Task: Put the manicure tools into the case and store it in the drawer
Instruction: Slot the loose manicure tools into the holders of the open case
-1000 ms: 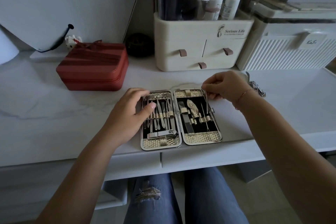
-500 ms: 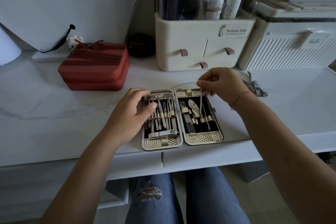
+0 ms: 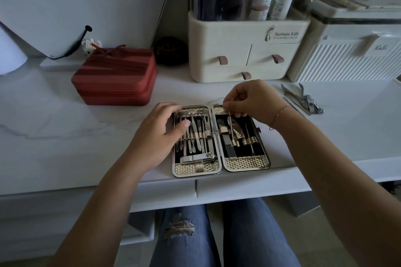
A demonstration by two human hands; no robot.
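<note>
The manicure case lies open flat at the front edge of the white desk, both halves lined with metal tools under gold elastic loops. My left hand rests on the case's left half, thumb on the tools, fingers over its top left corner. My right hand hovers over the top of the right half and pinches a thin metal tool, whose lower end sits at the elastic band. Loose nail clippers and other tools lie on the desk to the right.
A red zip case sits at the back left. A cream cosmetics organiser with small drawers and a white ribbed box stand at the back. Desk drawer fronts run below the edge, above my knees.
My right hand has shifted left across the case's right half, carrying the thin tool from the right side toward the middle loops. My left hand has stayed in place.
</note>
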